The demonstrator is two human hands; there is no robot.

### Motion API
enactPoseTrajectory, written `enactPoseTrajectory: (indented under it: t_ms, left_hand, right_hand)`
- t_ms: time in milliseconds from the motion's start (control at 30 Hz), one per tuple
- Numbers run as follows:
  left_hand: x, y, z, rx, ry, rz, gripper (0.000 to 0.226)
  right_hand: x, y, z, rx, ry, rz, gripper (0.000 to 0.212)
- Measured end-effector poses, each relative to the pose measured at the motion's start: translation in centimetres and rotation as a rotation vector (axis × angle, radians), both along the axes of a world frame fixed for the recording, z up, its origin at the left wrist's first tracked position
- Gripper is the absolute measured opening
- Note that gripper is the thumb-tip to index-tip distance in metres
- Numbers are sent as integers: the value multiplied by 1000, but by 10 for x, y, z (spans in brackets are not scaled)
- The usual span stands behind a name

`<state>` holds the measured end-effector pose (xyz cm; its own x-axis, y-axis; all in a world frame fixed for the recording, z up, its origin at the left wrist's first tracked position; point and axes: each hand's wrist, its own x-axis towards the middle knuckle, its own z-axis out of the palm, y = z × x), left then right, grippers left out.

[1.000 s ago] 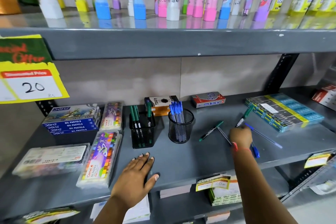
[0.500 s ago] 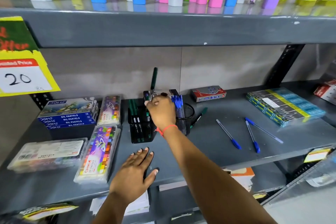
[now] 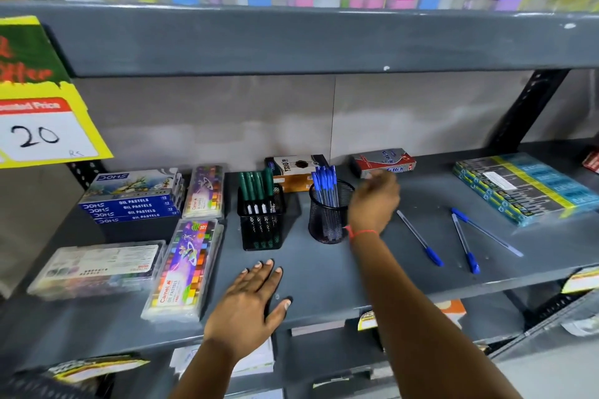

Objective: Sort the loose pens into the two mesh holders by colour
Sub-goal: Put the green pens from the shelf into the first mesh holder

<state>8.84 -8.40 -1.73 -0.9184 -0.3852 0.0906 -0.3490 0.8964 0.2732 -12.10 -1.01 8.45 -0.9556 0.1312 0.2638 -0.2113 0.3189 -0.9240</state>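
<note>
Resting flat on the shelf (image 3: 324, 275), the left hand (image 3: 249, 304) is spread and holds nothing. The right hand (image 3: 372, 204) is raised just right of the round holder (image 3: 329, 214) of blue pens (image 3: 324, 181), its grip loose and empty. Green pens (image 3: 256, 185) are kept in the square holder (image 3: 261, 220). Three loose pens (image 3: 421, 240) are left on the shelf, right of the hand.

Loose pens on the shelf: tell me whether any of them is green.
No; the three loose pens all have blue caps.

Bare shelf (image 3: 324, 272) betw. holders (image 3: 327, 214), loose pens (image 3: 421, 240)
</note>
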Motion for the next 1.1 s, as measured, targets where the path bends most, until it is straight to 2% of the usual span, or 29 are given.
enactPoseTrajectory:
  t_ms: [67, 133, 200, 267, 400, 633, 767, 833, 967, 1033, 1100]
  left_hand:
    - [0, 1, 0, 1, 4, 2, 61]
    - [0, 2, 1, -7, 30, 4, 60]
    - [-1, 2, 1, -17, 33, 8, 59]
    - [-1, 1, 0, -29, 16, 8, 59]
    - [-1, 2, 1, -40, 44, 12, 59]
    - [-1, 1, -1, -28, 40, 10, 58]
    - [-1, 1, -2, -31, 39, 8, 58]
    - [0, 0, -2, -26, 33, 8, 59]
    - [0, -1, -3, -36, 24, 10, 59]
    - [0, 0, -2, -38, 20, 9, 59]
    - [1, 0, -2, -41, 16, 10, 59]
  right_hand:
    - [-23, 13, -13, 129, -163, 5, 29]
    - [-37, 23, -30, 341, -296, 146, 36]
    - [-45, 30, -41, 521, -330, 267, 38]
    - [-47, 30, -44, 619, -350, 348, 34]
    - [-43, 23, -49, 849, -356, 417, 39]
    - [-34, 27, -50, 805, -320, 305, 36]
    - [-39, 23, -50, 961, -280, 449, 39]
    - [-41, 24, -54, 1014, -270, 453, 37]
    - [-42, 33, -65, 909, -246, 280, 35]
    - [-42, 38, -63, 698, -260, 178, 34]
    - [-40, 40, -54, 343, -245, 63, 35]
